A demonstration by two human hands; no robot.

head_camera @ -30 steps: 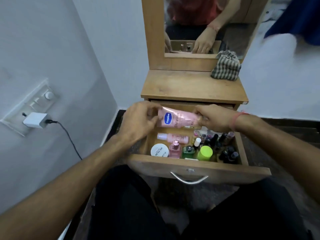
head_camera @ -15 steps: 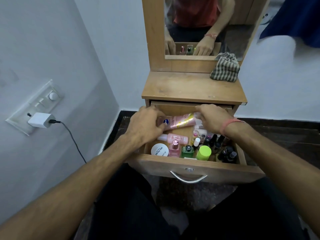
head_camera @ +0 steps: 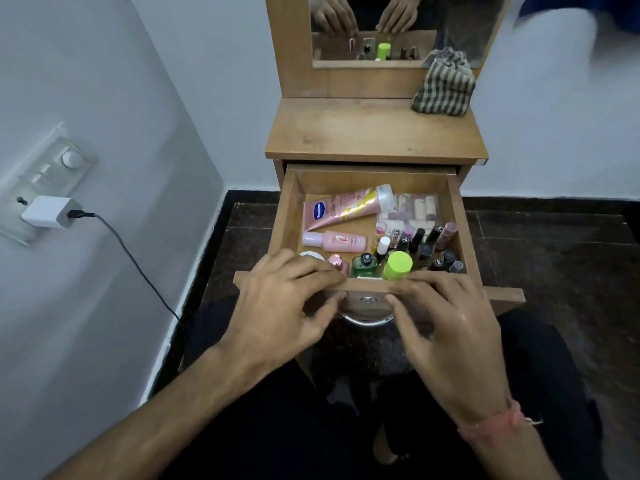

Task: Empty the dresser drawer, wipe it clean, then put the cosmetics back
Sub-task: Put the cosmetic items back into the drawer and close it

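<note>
Both hands rest on the drawer front [head_camera: 502,295], and neither grip holds any cosmetic: the left hand [head_camera: 277,308] lies with its fingers spread over the top edge, thumb curled below, while the right hand [head_camera: 446,327] mirrors it, fingers loosely bent. Between them, just below the edge, hangs the metal handle [head_camera: 367,318], untouched. The drawer is pulled well out and full. Taking the handle as the landmark: directly beyond it stand a green bottle [head_camera: 363,265] and a lime-green cap [head_camera: 398,265]; beyond and to the left lies a small pink bottle [head_camera: 337,241] on its side, with the pink Vaseline tube [head_camera: 341,210] farther back, laid slantwise; beyond and to the right crowd dark nail-polish bottles [head_camera: 429,249], with a clear packet [head_camera: 412,207] at the back. A striped cloth [head_camera: 445,86] sits on the dresser top [head_camera: 374,133], far beyond the handle and to the right. Judging by the filled drawer, the likely step is pushing it shut. To do that well, press evenly with both palms on the front so it runs straight on its rails, keep fingertips clear of the top edge, and go slowly so the upright bottles do not topple.
</note>
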